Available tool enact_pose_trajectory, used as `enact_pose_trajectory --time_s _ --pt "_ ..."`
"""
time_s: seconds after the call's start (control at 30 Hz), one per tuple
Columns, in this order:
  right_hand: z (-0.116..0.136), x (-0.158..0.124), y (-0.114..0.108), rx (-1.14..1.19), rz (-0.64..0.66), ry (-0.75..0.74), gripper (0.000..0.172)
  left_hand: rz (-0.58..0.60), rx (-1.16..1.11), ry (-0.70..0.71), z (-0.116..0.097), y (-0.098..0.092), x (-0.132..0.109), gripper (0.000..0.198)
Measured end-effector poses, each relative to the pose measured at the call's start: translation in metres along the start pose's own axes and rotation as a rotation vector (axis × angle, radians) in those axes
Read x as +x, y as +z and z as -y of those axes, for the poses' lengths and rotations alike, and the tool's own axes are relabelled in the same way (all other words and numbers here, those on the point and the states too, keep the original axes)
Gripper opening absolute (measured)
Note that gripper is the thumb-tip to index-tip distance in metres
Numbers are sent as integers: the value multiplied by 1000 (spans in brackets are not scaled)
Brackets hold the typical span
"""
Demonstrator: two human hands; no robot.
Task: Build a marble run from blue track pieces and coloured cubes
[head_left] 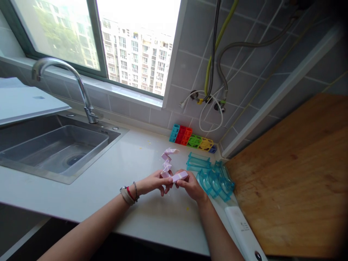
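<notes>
A pink and white folding snake puzzle (166, 164) is held above the white counter, its zigzag end pointing away from me toward the wall. My left hand (157, 182) grips its middle, with the thumb on top. My right hand (190, 184) pinches the straight end section, its fingers partly hidden behind the pieces. Both hands are close together. Just right of my right hand lie translucent blue curved plastic pieces (214, 181), with straight blue pieces (199, 161) behind them.
Colourful plastic blocks (190, 137) line the wall. A sink (67, 152) with a tall faucet (78, 83) is at left. A white device (243, 232) lies at right beside a wooden board (293, 181). Hoses (217, 54) hang on the tiled wall.
</notes>
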State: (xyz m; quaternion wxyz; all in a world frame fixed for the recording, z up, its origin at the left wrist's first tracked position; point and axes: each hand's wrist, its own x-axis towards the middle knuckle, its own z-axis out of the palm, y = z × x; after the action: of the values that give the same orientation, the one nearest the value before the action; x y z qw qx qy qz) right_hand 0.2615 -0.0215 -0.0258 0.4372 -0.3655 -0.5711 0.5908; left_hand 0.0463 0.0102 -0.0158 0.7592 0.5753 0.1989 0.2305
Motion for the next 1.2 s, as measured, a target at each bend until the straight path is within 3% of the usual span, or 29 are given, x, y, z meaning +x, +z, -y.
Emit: enact_pose_trajectory --time_s 0.23,0.67,0.8,0.97,1.07,1.2 --pt "-15 4 5 58 -143 -110 29 -9 2 37 8 1 4 45" --pt "-11 2 12 -14 -201 -169 24 8 -96 1 12 -5 3 43" --pt "-10 5 18 -112 -320 -165 28 -80 12 -2 14 -5 8 44" --pt "-15 11 23 -206 -478 -173 32 -324 138 86 31 -6 21 50" --pt "-17 12 26 -230 -498 -182 32 -419 205 160 40 -9 24 48" --pt "-16 13 24 -204 -485 -176 31 -434 249 170 36 -12 23 50"
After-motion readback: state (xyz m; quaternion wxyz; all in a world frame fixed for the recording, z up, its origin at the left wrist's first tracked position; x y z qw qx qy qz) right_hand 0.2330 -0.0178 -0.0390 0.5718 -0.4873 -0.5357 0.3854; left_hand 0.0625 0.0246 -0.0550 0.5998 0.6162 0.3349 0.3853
